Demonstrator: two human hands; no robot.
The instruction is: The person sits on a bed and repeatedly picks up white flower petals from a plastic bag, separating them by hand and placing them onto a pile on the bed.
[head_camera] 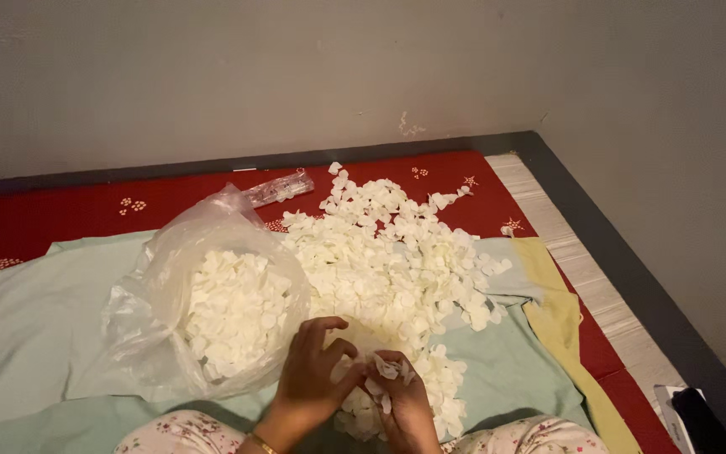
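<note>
Hands [355,391] pinch petals [384,370]; wall near.

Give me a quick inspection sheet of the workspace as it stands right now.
Surface: pale green cloth over a red patterned mat.
Job's things: loose pile of white petals; clear plastic bag filled with more.
Clutter: clear wrapper behind the bag; yellow cloth at right; dark object at bottom right.
Hands: left hand and right hand together, pinching petals.
Cables: nothing seen.
Surroundings: grey wall, floor corner.
</note>
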